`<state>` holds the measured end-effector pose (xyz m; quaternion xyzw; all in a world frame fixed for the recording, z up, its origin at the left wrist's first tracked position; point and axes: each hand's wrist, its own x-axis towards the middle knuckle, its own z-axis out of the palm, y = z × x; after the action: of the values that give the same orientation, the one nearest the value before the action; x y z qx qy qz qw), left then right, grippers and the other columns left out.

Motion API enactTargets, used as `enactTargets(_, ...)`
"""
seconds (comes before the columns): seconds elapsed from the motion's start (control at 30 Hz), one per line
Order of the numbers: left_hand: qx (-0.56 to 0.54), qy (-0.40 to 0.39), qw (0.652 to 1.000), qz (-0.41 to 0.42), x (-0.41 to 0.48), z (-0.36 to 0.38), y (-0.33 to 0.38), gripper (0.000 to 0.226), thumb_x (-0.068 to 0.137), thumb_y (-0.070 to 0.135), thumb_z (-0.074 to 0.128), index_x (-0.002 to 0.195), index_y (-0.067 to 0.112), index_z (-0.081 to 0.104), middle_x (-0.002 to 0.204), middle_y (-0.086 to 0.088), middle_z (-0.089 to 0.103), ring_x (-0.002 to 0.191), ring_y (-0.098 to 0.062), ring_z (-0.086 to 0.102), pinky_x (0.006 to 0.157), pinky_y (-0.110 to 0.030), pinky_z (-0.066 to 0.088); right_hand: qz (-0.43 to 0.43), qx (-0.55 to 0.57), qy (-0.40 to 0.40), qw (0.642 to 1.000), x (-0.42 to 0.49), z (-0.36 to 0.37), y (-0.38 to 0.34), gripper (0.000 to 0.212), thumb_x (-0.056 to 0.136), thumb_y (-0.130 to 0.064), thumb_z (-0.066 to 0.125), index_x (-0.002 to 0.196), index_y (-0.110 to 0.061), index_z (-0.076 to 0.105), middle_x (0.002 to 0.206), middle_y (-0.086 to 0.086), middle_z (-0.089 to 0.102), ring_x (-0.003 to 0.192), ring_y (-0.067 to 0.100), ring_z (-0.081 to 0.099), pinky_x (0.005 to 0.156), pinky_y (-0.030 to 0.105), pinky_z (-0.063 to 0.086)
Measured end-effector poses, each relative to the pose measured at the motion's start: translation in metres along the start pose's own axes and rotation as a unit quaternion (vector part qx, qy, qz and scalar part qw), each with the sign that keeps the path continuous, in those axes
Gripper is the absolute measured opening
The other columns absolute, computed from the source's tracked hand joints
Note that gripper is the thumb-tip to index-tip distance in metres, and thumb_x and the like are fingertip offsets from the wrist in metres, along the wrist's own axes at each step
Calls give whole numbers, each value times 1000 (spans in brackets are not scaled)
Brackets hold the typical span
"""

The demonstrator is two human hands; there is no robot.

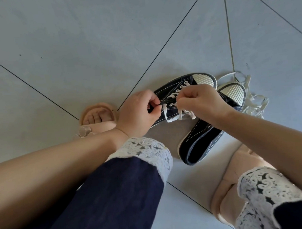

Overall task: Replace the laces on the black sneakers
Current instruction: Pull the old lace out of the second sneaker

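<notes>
Step in hand: lacing of the first sneaker (171,86), judged about midway. It lies on the tiled floor (73,48) straight ahead, ribbed toe cap pointing away, touching the second sneaker (205,137) on its right.

- Left hand (138,113): fingers curled, thumb and forefinger pinched at the near eyelet edge of the first sneaker. Whether a lace tip is also held there cannot be told.
- Right hand (202,103): fingers closed on the white lace (181,113) over the eyelet rows. Two loose ends are seen trailing down over the shoe's side.
- White crossings are seen towards the toe. The rows nearest the opening are judged not yet threaded.

Next move, as judged: the flap is to be held steady while a lace end is fed through the next eyelet and drawn snug, with both ends kept even.

Counts:
- Sneakers: two, with no lace seen on the visible part of the second.
- Hands: two.
- Threaded laces: one.
- Loose white laces (254,102): one tangled heap just beyond the second sneaker. The number of strands cannot be told.
- Beige sandals (98,125): two, worn.
</notes>
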<state>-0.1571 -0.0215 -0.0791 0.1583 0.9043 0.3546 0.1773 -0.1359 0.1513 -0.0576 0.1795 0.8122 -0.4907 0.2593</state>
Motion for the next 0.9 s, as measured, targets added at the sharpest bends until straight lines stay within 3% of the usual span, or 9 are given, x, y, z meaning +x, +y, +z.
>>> enactTargets(0.13, 14, 5, 1000, 11, -4, 2, -1, 9, 75, 6, 68, 81, 4, 63, 78, 4, 58, 79, -16, 50, 70, -23, 38, 7, 22, -84, 996, 0, -5, 4, 18, 73, -2, 53, 56, -9, 54, 43, -14, 43, 42, 0, 36, 43, 7, 31)
enactTargets(0.27, 41, -13, 999, -2, -7, 5, -5, 17, 77, 9, 66, 92, 3, 61, 95, -9, 65, 91, -27, 57, 75, -35, 44, -78, -184, -80, 976, -2, 1, 11, 14, 80, -19, 59, 66, -22, 59, 67, -16, 57, 70, 2, 54, 60, 15, 39)
enactTargets(0.37, 77, -39, 996, 8, -8, 7, -7, 33, 77, 16, 68, 108, 6, 60, 102, -11, 65, 97, -28, 56, 80, -35, 42, -131, -261, -45, 955, -7, 11, 18, 8, 84, -24, 59, 76, -21, 60, 77, -11, 55, 84, 11, 47, 71, 24, 36)
enactTargets(0.5, 96, -70, 993, 12, -5, 6, -10, 38, 78, 18, 67, 116, 13, 62, 119, -4, 61, 114, -22, 51, 91, -25, 34, -133, -190, -75, 970, -8, 0, 22, 12, 82, -15, 58, 71, -18, 58, 85, -3, 61, 88, 13, 52, 76, 13, 36)
enactTargets(0.6, 80, -89, 992, -28, -2, 5, -12, 38, 81, 24, 64, 119, 22, 61, 135, 6, 50, 122, -13, 45, 96, -24, 32, -99, -126, -120, 980, -7, -11, 18, 15, 77, -8, 58, 63, -13, 57, 96, -2, 63, 97, 7, 55, 83, 16, 42)
enactTargets(0.67, 77, -104, 991, -36, -1, 5, -14, 37, 83, 24, 62, 121, 24, 60, 138, 8, 47, 125, -11, 42, 98, -23, 31, -59, -77, -163, 982, -9, -18, 18, 22, 76, -6, 57, 56, -16, 57, 101, -9, 65, 95, -5, 55, 77, 13, 43)
enactTargets(0.73, 74, -109, 991, -36, 1, 5, -15, 36, 85, 24, 61, 121, 24, 60, 139, 10, 45, 127, -10, 41, 99, -23, 30, -18, -40, -191, 981, -14, -29, 20, 20, 75, -14, 59, 61, -28, 64, 89, -18, 67, 74, -10, 55, 63, 6, 39)
enactTargets(0.8, 80, -110, 990, -33, 0, 5, -16, 36, 85, 25, 60, 121, 24, 59, 140, 10, 44, 127, -9, 40, 98, -23, 31, -20, -75, -154, 985, -16, -46, 23, 15, 75, -24, 61, 74, -38, 64, 78, -25, 65, 66, -16, 53, 58, 2, 37)
enactTargets(0.9, 72, -108, 991, -35, 0, 6, -16, 38, 84, 25, 62, 122, 23, 59, 139, 9, 45, 127, -11, 40, 99, -23, 31, -16, -171, -5, 985, -10, -70, 25, 12, 79, -17, 62, 77, -29, 64, 87, -16, 63, 78, -8, 57, 62, 5, 38)
